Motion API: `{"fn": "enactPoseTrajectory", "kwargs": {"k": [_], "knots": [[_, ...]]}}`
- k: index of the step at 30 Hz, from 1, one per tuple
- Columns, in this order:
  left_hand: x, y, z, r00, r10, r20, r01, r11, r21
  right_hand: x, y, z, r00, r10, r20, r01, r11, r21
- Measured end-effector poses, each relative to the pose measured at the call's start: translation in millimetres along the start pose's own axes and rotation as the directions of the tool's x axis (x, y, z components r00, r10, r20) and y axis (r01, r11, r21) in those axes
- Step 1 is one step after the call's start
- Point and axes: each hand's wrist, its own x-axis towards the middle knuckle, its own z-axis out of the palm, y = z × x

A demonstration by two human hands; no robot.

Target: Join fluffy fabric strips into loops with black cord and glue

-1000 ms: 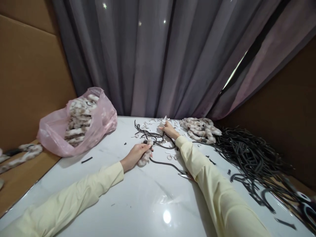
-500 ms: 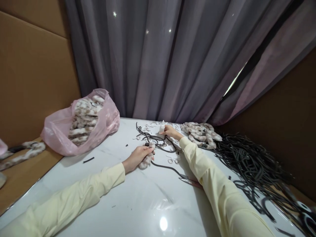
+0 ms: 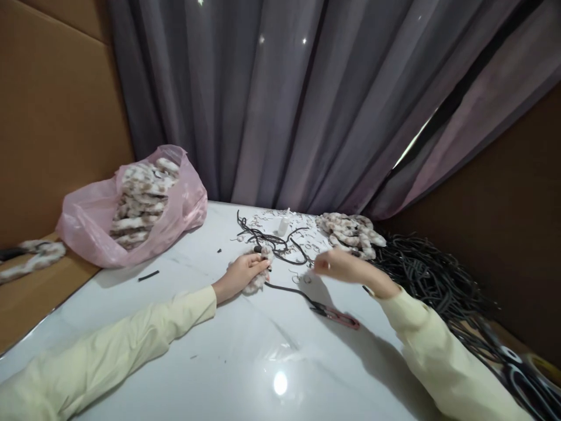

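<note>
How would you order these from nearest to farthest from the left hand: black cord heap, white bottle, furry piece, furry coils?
1. Furry piece: in the left hand.
2. White bottle: beyond the hand, slightly right.
3. Furry coils: farther right.
4. Black cord heap: far right.

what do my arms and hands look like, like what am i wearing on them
Both arms are in long, pale yellow sleeves, plain, with soft creases in the cloth. The sleeves end short of the wrists. The left hand and the right hand are bare, with no gloves; any small jewellery is too small to tell.
</note>
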Motion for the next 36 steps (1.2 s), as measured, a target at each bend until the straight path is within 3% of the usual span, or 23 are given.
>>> {"fn": "enactPoseTrajectory", "kwargs": {"k": [2,3,6,9,12,14,15,16,17,19,21,22,24,27,31,36], "knots": [[-5.1,2.0,3.5,0.999,0.046,0.010,-0.046,0.998,0.046,-41.3,-7.9,16.2,0.986,-0.038,0.162,0.065,0.984,-0.165],[-7.3,2.6,4.7,0.997,0.076,0.014,-0.077,0.994,0.083,-56.2,-10.7,26.2,0.983,-0.057,0.173,0.108,0.948,-0.298],[-10.9,2.4,6.0,0.985,0.175,0.008,-0.173,0.963,0.207,-74.1,-12.2,54.6,0.999,-0.018,0.034,0.034,0.836,-0.547],[-12.1,1.6,6.3,0.979,0.203,0.002,-0.198,0.954,0.226,-63.8,-6.3,65.0,0.996,-0.068,-0.054,0.024,0.816,-0.577],[-14.2,4.6,8.8,0.991,0.134,0.022,-0.136,0.981,0.141,-49.4,-2.8,52.3,0.989,-0.112,-0.097,0.061,0.906,-0.420],[-16.2,8.9,11.0,0.995,0.097,0.026,-0.099,0.992,0.079,-44.4,-4.3,38.6,0.983,-0.123,-0.137,0.115,0.991,-0.063],[-17.2,11.4,12.0,0.996,0.089,0.025,-0.090,0.995,0.052,-43.4,-5.9,32.9,0.981,-0.131,-0.142,0.157,0.968,0.198],[-18.1,14.0,12.8,0.996,0.085,0.025,-0.086,0.996,0.029,-43.0,-7.8,28.9,0.980,-0.140,-0.139,0.189,0.870,0.455],[-19.0,16.6,13.4,0.996,0.084,0.025,-0.084,0.996,0.009,-42.9,-9.7,27.1,0.981,-0.151,-0.121,0.193,0.716,0.671],[-20.6,21.7,14.1,0.996,0.086,0.022,-0.085,0.996,-0.016,-42.6,-12.7,30.3,0.986,-0.156,-0.065,0.117,0.355,0.927],[-22.2,26.6,14.7,0.996,0.093,0.014,-0.092,0.996,-0.017,-40.8,-14.6,39.8,0.991,-0.136,0.006,0.004,0.071,0.997],[-23.1,29.1,15.1,0.995,0.104,0.008,-0.104,0.995,-0.011,-39.5,-15.2,45.4,0.992,-0.122,0.033,-0.036,-0.020,0.999],[-25.2,34.0,16.4,0.991,0.131,0.003,-0.131,0.991,0.005,-37.4,-16.8,54.9,0.990,-0.115,0.076,-0.088,-0.110,0.990],[-28.8,41.0,19.8,0.992,0.126,0.021,-0.126,0.992,0.029,-38.9,-21.3,59.8,0.983,-0.148,0.105,-0.117,-0.080,0.990],[-32.0,46.2,24.0,0.997,0.051,0.054,-0.052,0.998,0.020,-50.1,-31.4,52.8,0.990,-0.130,0.055,-0.046,0.069,0.997],[-32.5,45.7,24.3,0.996,-0.008,0.088,0.008,1.000,-0.002,-62.5,-43.4,46.1,0.997,-0.082,-0.006,0.018,0.148,0.989]]}}
